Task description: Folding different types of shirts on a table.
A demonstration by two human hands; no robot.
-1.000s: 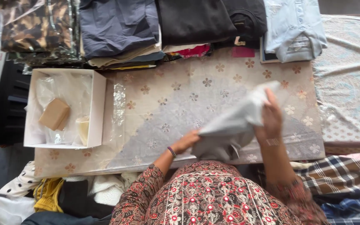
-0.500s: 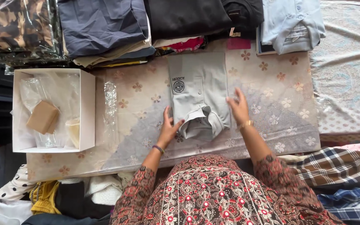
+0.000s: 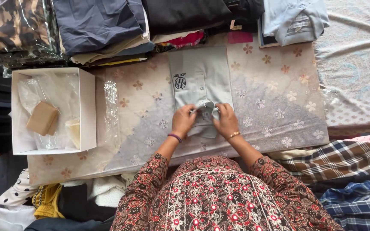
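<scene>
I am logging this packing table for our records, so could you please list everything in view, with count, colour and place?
Folded shirt: one, pale grey with a round dark badge, centre of table.
Table cover: one, beige with a flower pattern, under the shirt.
Open box: one, white, left of the shirt, holding clear plastic and a tan block.
Stacked garments: several, camouflage, navy, black and light blue, along the far edge.
Plaid cloth: several, brown and blue, lower right.
Clothes pile: several, white, yellow and dotted, lower left.
Left hand: at the shirt's collar.
Right hand: at the collar too.
</scene>
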